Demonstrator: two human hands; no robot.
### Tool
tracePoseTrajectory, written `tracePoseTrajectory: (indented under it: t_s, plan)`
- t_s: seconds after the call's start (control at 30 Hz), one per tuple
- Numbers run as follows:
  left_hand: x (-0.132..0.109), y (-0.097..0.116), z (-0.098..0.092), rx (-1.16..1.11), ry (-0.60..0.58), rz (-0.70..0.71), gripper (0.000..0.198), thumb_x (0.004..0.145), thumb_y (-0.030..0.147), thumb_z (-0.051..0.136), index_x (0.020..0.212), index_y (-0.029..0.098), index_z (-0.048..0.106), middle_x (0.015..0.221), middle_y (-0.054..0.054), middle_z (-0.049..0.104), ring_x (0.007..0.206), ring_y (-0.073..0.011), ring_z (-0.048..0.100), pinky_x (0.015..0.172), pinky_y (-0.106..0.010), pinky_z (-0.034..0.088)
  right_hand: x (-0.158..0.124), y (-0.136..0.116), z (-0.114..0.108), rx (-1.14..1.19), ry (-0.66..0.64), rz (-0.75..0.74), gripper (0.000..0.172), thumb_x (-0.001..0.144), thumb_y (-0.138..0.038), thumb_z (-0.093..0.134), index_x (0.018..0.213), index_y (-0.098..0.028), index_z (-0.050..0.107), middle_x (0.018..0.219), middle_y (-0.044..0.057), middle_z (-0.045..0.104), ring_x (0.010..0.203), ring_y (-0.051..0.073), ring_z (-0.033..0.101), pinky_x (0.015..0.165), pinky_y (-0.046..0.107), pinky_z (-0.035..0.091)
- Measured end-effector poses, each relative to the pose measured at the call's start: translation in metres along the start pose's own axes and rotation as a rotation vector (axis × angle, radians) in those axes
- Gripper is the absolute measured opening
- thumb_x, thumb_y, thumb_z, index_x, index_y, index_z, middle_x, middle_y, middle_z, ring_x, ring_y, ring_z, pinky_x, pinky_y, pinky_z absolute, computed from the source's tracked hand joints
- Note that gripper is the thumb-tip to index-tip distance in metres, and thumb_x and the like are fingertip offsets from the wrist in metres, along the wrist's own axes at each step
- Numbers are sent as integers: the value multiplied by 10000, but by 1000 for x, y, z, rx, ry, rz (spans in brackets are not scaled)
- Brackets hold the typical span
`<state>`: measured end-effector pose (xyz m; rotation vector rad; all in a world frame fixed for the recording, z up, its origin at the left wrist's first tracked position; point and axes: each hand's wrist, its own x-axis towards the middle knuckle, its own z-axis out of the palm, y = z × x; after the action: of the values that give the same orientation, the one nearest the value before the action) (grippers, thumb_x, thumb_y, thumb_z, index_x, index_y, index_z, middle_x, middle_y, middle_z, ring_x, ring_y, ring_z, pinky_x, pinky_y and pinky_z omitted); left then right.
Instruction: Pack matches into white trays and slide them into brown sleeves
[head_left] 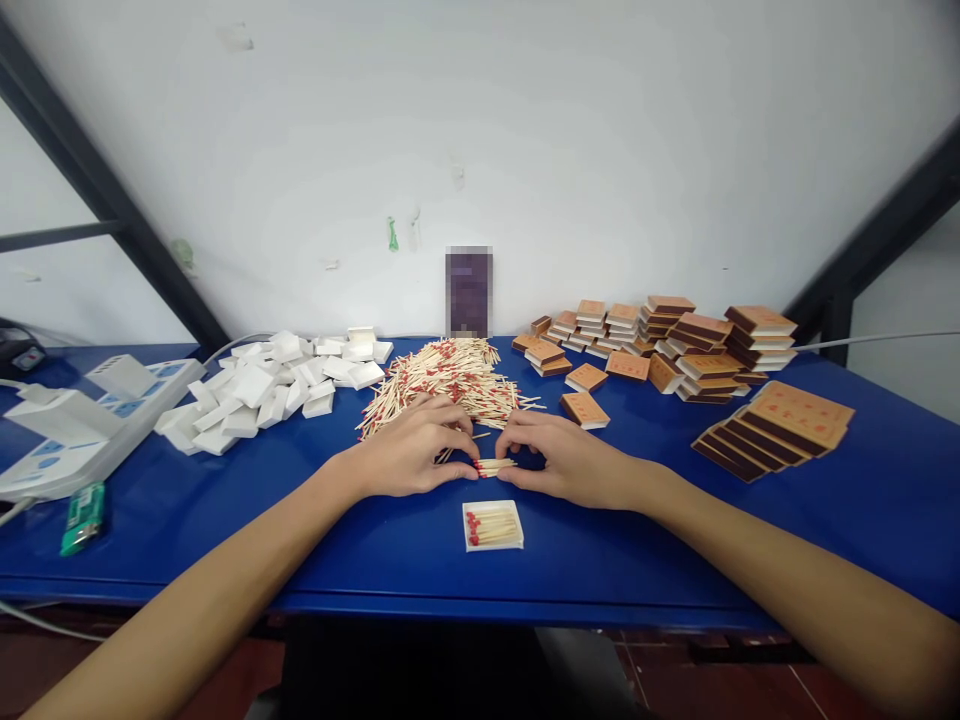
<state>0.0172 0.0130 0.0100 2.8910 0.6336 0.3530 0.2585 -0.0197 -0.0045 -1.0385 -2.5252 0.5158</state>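
Note:
A small bundle of matches (495,466) lies level between my two hands, red heads toward the left. My left hand (420,445) pinches the head end with thumb and fingers. At the plain end, the thumb and fingers of my right hand (562,460) close on the same bundle. Just below, nearer the table's front edge, a white matchbox tray (519,540) holds several matches with their heads to the left. Behind my hands rises a large heap of loose matches (450,375), partly hidden by my left hand.
White empty matchbox trays (259,385) are piled at the left. Brown matchbox sleeves or boxes (705,360) stand stacked at the right, with a fanned row (799,415) nearer. A power strip (150,400) and a green lighter (84,518) lie far left on the blue table (360,570).

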Motion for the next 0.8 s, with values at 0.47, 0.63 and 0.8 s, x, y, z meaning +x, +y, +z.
tracePoseTrajectory:
  t_s: [0.47, 0.63, 0.8]
  plan:
    - [2, 7, 5, 104, 50, -15, 340, 897, 505, 619, 1016, 204, 721, 979, -56, 635, 966, -220, 512, 894, -365, 358, 1, -2, 5, -13, 31, -16, 169, 941, -337, 576, 882, -190, 635, 854, 25, 571, 797, 163, 534, 697, 285, 408]
    - [4, 10, 6, 107, 32, -19, 216, 932, 385, 598, 938, 203, 713, 945, -40, 634, 957, -209, 524, 898, -357, 353, 1, -2, 9, -41, 81, -36, 139, 933, -299, 578, 881, -186, 640, 883, 44, 620, 822, 172, 565, 727, 300, 438]
    - [6, 13, 5, 94, 27, -29, 166, 928, 316, 591, 894, 187, 691, 896, -36, 633, 921, -204, 523, 887, -356, 361, 4, 0, 15, -105, 135, -103, 132, 926, -277, 587, 894, -187, 678, 853, 41, 683, 819, 178, 612, 785, 325, 450]
